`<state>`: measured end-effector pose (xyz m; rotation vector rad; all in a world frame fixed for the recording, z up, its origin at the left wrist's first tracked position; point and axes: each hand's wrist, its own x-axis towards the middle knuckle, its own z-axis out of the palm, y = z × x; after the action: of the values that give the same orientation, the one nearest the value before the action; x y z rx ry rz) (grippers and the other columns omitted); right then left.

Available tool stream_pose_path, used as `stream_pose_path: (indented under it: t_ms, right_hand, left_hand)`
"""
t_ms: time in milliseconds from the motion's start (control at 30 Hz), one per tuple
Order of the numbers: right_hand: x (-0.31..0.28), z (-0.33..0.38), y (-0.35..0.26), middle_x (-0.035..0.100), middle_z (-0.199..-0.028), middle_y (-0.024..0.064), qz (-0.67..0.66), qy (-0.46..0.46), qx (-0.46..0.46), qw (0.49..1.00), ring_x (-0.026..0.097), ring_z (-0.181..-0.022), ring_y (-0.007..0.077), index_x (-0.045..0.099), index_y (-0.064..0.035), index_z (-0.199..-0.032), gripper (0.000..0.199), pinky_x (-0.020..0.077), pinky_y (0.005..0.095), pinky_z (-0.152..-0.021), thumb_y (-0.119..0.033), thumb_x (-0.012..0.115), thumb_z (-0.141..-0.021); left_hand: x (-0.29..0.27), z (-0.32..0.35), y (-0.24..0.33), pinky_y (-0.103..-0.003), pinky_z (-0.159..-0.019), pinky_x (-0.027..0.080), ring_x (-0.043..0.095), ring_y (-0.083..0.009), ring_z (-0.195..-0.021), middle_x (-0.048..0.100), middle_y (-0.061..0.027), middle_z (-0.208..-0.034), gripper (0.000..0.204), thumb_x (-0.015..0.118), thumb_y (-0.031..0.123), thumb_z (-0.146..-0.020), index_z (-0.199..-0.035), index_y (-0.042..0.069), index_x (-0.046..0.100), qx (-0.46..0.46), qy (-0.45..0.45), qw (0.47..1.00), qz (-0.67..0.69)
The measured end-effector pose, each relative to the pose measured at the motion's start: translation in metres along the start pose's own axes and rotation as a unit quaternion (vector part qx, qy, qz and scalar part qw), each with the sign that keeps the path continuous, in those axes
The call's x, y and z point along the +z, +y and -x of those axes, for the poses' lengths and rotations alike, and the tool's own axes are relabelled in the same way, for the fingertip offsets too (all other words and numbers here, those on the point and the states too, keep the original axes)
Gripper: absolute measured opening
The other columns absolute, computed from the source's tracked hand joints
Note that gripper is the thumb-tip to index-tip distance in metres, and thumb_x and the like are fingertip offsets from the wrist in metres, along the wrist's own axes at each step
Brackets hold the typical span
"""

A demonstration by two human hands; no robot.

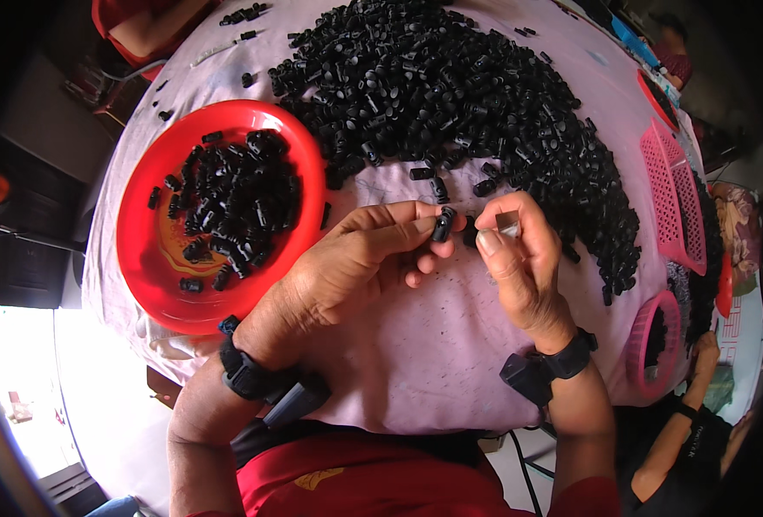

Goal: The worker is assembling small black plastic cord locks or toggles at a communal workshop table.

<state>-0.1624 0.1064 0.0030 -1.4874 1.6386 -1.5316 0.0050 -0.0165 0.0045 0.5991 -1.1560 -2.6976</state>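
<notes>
Between the thumb and fingers of my left hand (371, 250) is a small black cylindrical plastic part (443, 226). My right hand (524, 267) is just to its right, with thumb and forefinger pinched around a small flat piece with a greyish metallic look (507, 224); its exact kind is unclear. Beyond both hands spreads a big heap of similar black plastic parts (416, 77). A few loose ones lie at its near edge, close to my fingertips. At my left, a red basin (136, 267) holds a smaller pile of the same parts.
A pink cloth (381, 362) covers the table. To the right are a pink perforated basket (670, 198) and a round pink basket (636, 353) with black parts in it. Another person's arm (679, 422) reaches in at the lower right; others sit at the far edge.
</notes>
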Motion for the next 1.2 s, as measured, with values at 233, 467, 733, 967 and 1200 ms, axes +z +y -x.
stream_pose_path:
  t_ms: [233,467,733,967,1200]
  right_hand:
    - [0.006,-0.005,-0.008,0.064,-0.086,0.0087,-0.033,-0.056,-0.035,0.997,0.068,-0.077,0.0132,0.053,0.0016,-0.105,0.022,0.0552,0.0229,-0.063,0.001,0.064,-0.085]
    - [0.007,-0.002,-0.003,0.062,-0.079,0.0045,-0.016,-0.003,-0.018,1.000,0.062,-0.067,0.0059,0.055,0.0006,-0.096,0.021,0.0490,0.0190,-0.054,-0.007,0.070,-0.083]
    - [0.004,-0.002,0.000,0.059,-0.060,0.0014,0.117,-0.033,-0.058,0.991,0.047,-0.045,0.0017,0.053,-0.0041,-0.080,0.033,0.0372,0.0201,-0.040,-0.024,0.079,-0.078]
    - [0.001,-0.003,-0.001,0.064,-0.065,0.0055,0.166,-0.077,-0.042,0.982,0.053,-0.050,0.0026,0.055,-0.0037,-0.082,0.034,0.0390,0.0205,-0.041,-0.027,0.080,-0.077]
    - [0.005,0.001,0.004,0.066,-0.068,0.0043,0.116,-0.043,-0.066,0.990,0.058,-0.056,0.0035,0.058,-0.0012,-0.089,0.024,0.0430,0.0200,-0.045,-0.017,0.074,-0.082]
  left_hand:
    - [-0.004,-0.005,-0.010,-0.022,-0.070,0.044,0.056,-0.0082,-0.080,0.061,-0.0008,-0.093,0.029,0.053,0.019,-0.096,-0.117,-0.001,0.057,0.009,-0.040,0.998,0.040]
    - [-0.003,-0.005,-0.011,-0.022,-0.071,0.044,0.056,-0.0081,-0.082,0.062,-0.0005,-0.093,0.031,0.054,0.023,-0.096,-0.115,-0.001,0.059,-0.010,-0.027,0.997,0.078]
    - [-0.002,-0.003,-0.011,-0.025,-0.073,0.044,0.056,-0.0088,-0.085,0.063,-0.0014,-0.100,0.033,0.054,0.022,-0.096,-0.119,-0.002,0.058,-0.001,-0.044,0.994,0.095]
    - [0.003,-0.002,-0.010,-0.025,-0.079,0.047,0.058,-0.0089,-0.088,0.062,-0.0023,-0.106,0.033,0.056,0.018,-0.095,-0.124,0.002,0.055,0.010,-0.043,0.996,0.073]
    - [-0.001,-0.005,-0.014,-0.023,-0.073,0.047,0.058,-0.0085,-0.082,0.060,-0.0007,-0.100,0.024,0.058,0.018,-0.094,-0.114,0.006,0.056,0.000,-0.002,0.996,0.092]
